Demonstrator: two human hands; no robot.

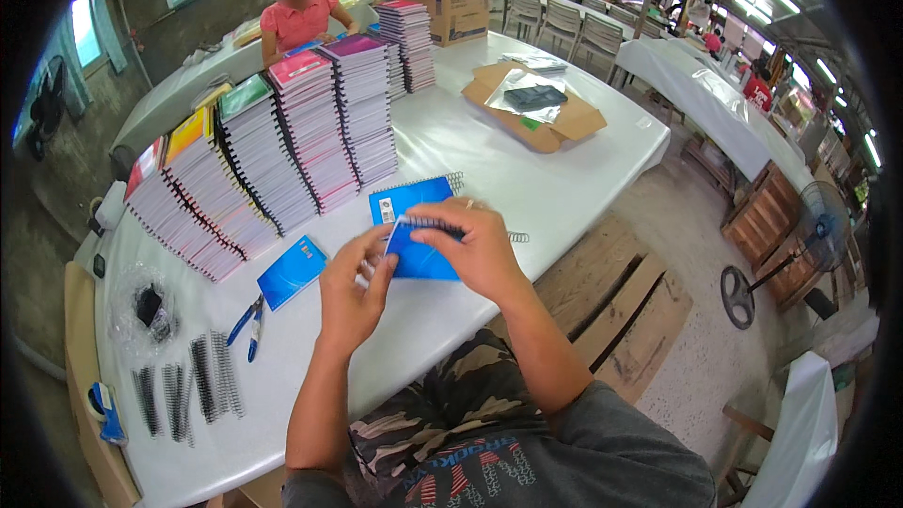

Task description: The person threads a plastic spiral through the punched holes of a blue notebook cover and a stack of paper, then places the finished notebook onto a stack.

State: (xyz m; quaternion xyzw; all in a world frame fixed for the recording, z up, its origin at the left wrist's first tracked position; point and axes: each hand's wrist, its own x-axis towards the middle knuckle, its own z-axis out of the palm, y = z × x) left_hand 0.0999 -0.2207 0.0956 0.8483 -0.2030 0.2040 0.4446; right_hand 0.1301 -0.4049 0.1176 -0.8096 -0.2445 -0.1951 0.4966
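Observation:
A small blue notebook (428, 265) is held between my two hands above the table, a dark coil along its top edge. My left hand (356, 284) pinches its left side with thumb and fingers. My right hand (478, 249) grips the top edge at the coil, thumb and fingers closed there. Just beyond lies another blue notebook (414, 193) with a spiral along its far edge. Part of a loose coil (517, 237) shows right of my right hand. To the left rest a blue notebook (293, 273) and blue-handled pliers (249, 325).
Tall stacks of bound notebooks (306, 132) stand at the back left. Loose black coils (202, 376), a plastic-wrapped roll (149, 306) and a blue tape dispenser (108, 414) lie left. An opened carton (536, 108) sits at the back right. Another person (299, 14) is across the table.

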